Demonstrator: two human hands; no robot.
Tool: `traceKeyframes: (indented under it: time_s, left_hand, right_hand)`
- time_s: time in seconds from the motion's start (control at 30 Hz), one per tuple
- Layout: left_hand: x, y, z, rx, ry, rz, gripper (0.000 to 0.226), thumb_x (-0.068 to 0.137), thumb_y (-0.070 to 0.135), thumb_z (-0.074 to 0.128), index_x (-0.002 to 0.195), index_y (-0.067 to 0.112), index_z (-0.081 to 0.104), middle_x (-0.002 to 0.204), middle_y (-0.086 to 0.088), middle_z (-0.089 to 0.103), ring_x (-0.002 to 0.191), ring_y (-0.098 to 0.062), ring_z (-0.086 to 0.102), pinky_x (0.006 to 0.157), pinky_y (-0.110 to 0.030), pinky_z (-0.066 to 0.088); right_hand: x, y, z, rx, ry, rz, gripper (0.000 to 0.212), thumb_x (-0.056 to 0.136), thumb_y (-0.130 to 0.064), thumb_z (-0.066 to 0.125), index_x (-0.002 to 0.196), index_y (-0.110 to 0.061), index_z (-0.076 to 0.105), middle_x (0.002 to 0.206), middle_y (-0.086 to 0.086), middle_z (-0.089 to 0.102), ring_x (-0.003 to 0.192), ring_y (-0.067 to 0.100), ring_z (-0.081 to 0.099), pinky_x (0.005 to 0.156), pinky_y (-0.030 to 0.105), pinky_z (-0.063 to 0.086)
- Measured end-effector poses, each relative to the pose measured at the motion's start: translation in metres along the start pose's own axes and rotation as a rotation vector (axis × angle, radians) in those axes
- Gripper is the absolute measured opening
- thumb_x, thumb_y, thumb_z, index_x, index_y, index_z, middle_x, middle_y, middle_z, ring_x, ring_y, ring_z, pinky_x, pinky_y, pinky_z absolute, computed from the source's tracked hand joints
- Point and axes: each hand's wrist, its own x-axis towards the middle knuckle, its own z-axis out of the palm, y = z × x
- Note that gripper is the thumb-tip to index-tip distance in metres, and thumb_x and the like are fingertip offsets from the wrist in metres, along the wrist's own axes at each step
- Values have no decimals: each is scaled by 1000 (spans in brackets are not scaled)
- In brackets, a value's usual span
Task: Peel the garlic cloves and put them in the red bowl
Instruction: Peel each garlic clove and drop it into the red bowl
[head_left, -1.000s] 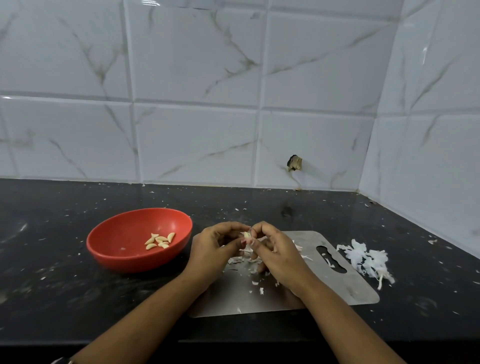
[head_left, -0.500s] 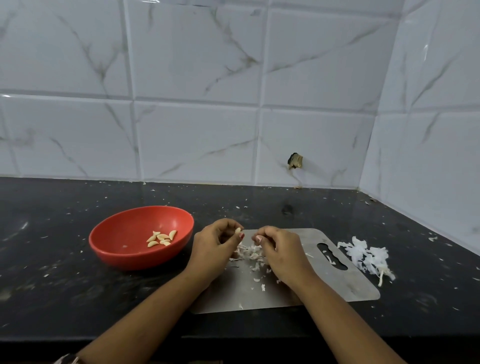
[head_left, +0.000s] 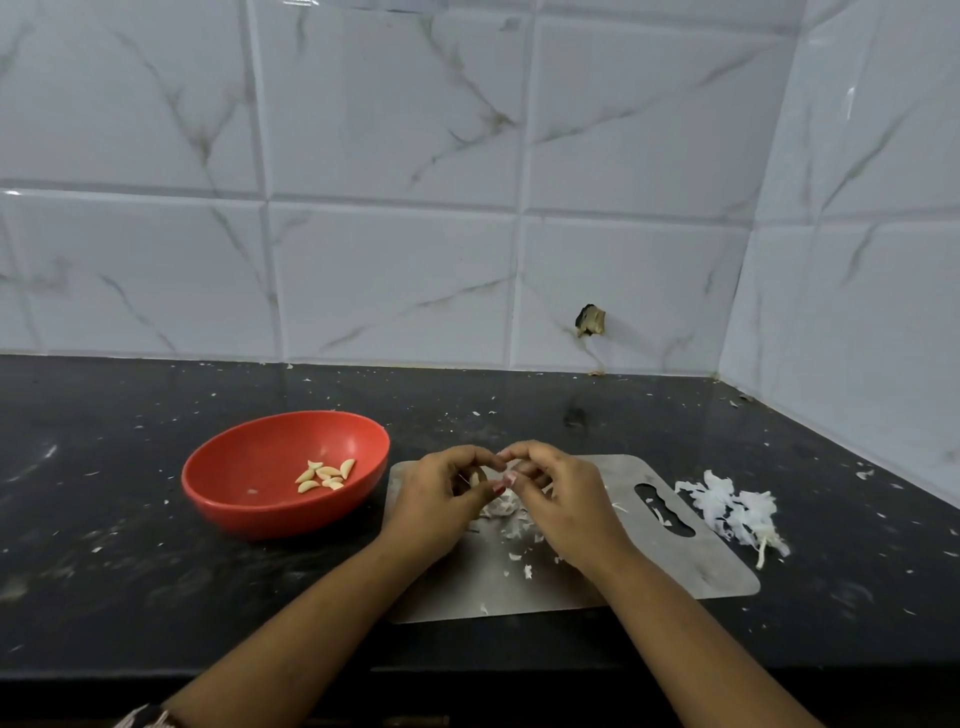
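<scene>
Both hands are curled in together over the steel board (head_left: 675, 571), with the fingertips almost meeting. The left hand (head_left: 436, 501) pinches a clove (head_left: 475, 475) between thumb and fingers. The right hand (head_left: 569, 499) has its fingertips nipped onto the same clove, probably on the skin, but most of it is hidden so I can't swear to that.

The clove sits up off the board, right between the two hands. The red bowl (head_left: 249, 512) is just to the left with a few peeled cloves (head_left: 327, 474) in it. Loose scraps (head_left: 511, 527) lie under the hands, and a pile of skins (head_left: 732, 509) is on the counter (head_left: 104, 545) past the board.

Handling-wise, I'd guess the clove is tiny, light and firm, and gets slick once it's bare. The skin looks dry and papery, so it'll likely tear off in flakes. I'd hold the fat middle and pick at a pointed end.
</scene>
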Motion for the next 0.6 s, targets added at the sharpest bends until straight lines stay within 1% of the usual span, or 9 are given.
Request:
traceKeyframes:
  time_s: [0.07, 0.13, 0.2, 0.27, 0.33, 0.4, 0.43, 0.5, 0.6]
  left_hand:
    - [-1, 1, 0, -25, -6, -16, 14, 83, 5, 71, 91, 16, 70, 65, -4, 57, 48, -3, 51, 50, -19, 49]
    - [-1, 2, 1, -33, 6, -53, 11, 79, 6, 75, 87, 10, 68, 62, -3, 59, 46, -7, 54, 49, -19, 49]
    - [0, 2, 1, -43, 27, -85, 14, 78, 7, 77, 81, 8, 63, 59, 0, 60, 46, -9, 57, 48, -21, 49]
    - [0, 2, 1, -61, 32, -100, 12, 82, 5, 72, 79, 8, 61, 61, -2, 63, 48, -10, 59, 49, -24, 51]
    - [0, 2, 1, -70, 26, -102, 11, 89, 4, 65, 80, 9, 61, 69, -3, 67, 51, -10, 60, 51, -26, 53]
    - [0, 0, 2, -50, 24, -89, 16, 93, 2, 58, 80, 12, 60, 77, -2, 69, 54, -10, 63, 53, -24, 54]
    - [0, -1, 2, -35, 28, -76, 19, 93, 0, 56, 81, 13, 61, 81, -4, 69, 59, -9, 65, 56, -23, 54]
    - [1, -4, 1, -13, 51, -54, 23, 91, -5, 56, 83, 16, 63, 87, -4, 69, 71, -9, 69, 67, -23, 57]
    - [1, -5, 0, -16, 62, -64, 24, 84, -4, 68, 84, 20, 65, 90, 3, 71, 82, -8, 70, 75, -24, 58]
  right_hand:
    - [0, 0, 0, -34, 36, 25, 14, 90, -16, 66, 95, -29, 68, 77, -11, 66, 72, 4, 64, 65, 29, 57]
    - [0, -1, -1, -98, 92, 36, 14, 86, -19, 70, 82, -30, 63, 70, -10, 63, 65, 8, 61, 60, 30, 55]
    - [1, 0, -1, -128, 138, 46, 14, 87, -21, 70, 78, -26, 60, 66, -8, 60, 60, 9, 58, 56, 29, 53]
    - [2, 3, -2, -136, 166, 66, 8, 93, -18, 62, 86, -22, 63, 71, -10, 62, 62, 5, 57, 56, 23, 48]
    - [2, 5, -4, -151, 217, 84, 19, 97, -9, 51, 97, -19, 67, 82, -9, 65, 72, 2, 59, 62, 15, 44]
    - [2, 7, -8, -173, 291, 92, 30, 95, 0, 45, 106, -15, 68, 94, -6, 66, 85, 7, 61, 72, 13, 43]
    - [2, 8, -10, -187, 326, 101, 33, 94, 3, 43, 109, -14, 67, 98, -5, 65, 90, 9, 60, 76, 16, 44]
    - [1, 9, -14, -223, 392, 138, 35, 93, 5, 43, 112, -14, 65, 98, -7, 63, 93, 12, 60, 80, 27, 50]
    - [1, 13, -21, -297, 463, 206, 31, 92, 2, 44, 108, -16, 64, 97, -7, 66, 93, 15, 61, 87, 42, 50]
